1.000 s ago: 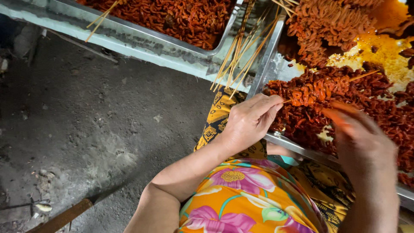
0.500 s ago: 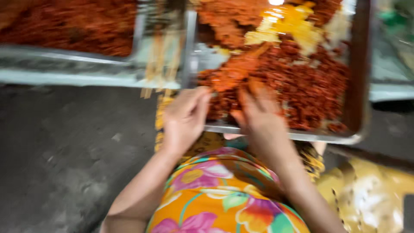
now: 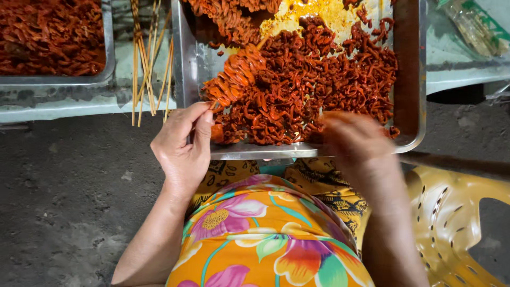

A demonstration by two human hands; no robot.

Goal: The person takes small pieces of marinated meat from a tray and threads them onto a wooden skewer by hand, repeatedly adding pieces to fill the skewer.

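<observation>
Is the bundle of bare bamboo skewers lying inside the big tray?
No, the bamboo skewers lie on the ledge between the big tray and the second tray.

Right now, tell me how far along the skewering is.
Done: a heap of loaded skewers lies at the far end of the metal tray. In hand: the left hand pinches a partly filled skewer over the tray; the right hand is blurred above the loose red marinated pieces. Left: most of those pieces, plus bare bamboo sticks beside the tray and another full tray.
</observation>
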